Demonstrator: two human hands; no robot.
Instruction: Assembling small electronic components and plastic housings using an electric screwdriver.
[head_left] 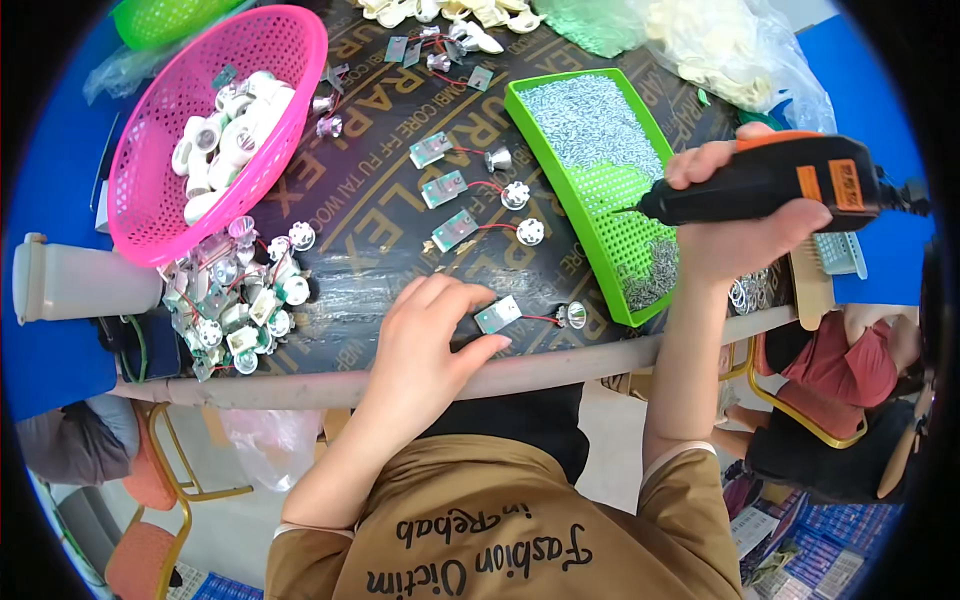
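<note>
My right hand grips a black and orange electric screwdriver, held level with its thin bit pointing left over a green tray. Pale, silvery screws fill the tray's far part, and darker small metal screws lie in its near end. Near the table's front edge, my left hand rests with thumb and forefinger apart around the left end of a small circuit board. A red wire joins that board to a round reflector lamp. Three similar boards with lamps lie in a column beyond it.
A pink basket of white housings stands at the left, with a heap of wired lamp boards before it. A whitish plastic container is beside the heap. Bags of cream-coloured parts lie far right. Another person sits at the right.
</note>
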